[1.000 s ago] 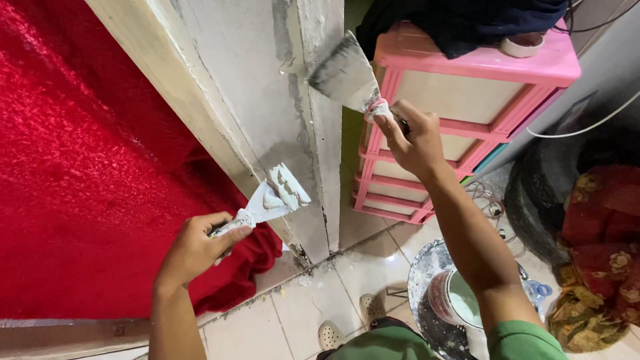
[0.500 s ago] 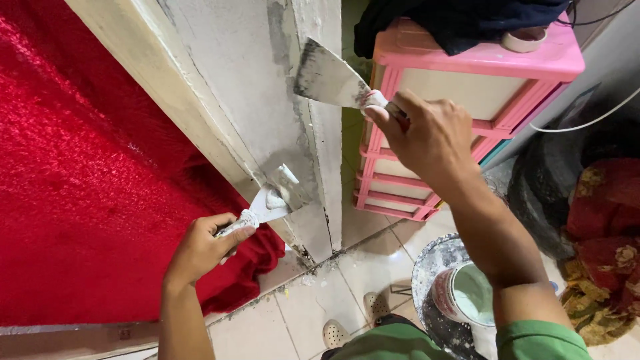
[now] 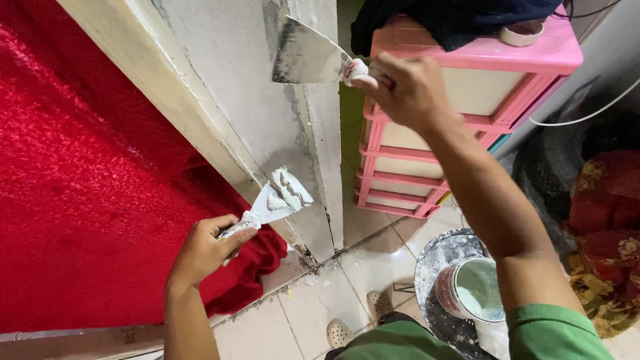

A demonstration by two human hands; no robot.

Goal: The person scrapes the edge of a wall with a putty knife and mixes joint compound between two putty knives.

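Right hand: the right hand [image 3: 410,90] is closed around the handle of a wide putty knife [image 3: 308,59], whose blade lies flat against the upper part of the grey wall column [image 3: 227,87].
Left hand: the left hand [image 3: 203,250] grips the handle of a small putty knife [image 3: 280,199], held just in front of the lower part of the column.
Small blade load: a lump of white filler sits on the small blade.
Left of the column: a red fabric [image 3: 80,200] hangs beside it and bunches at the floor, right under the left hand.
Right of the column: a pink drawer unit [image 3: 467,107] stands close by, directly behind the right hand; dark cloth [image 3: 453,20] and a tape roll [image 3: 521,33] lie on top.
Floor container: a round pot [image 3: 470,290] holds pale greenish-white paste and rests on a spattered round tray [image 3: 433,257] on the tiled floor [image 3: 313,300].
Far right: patterned red cloth [image 3: 607,220] is heaped on the floor.
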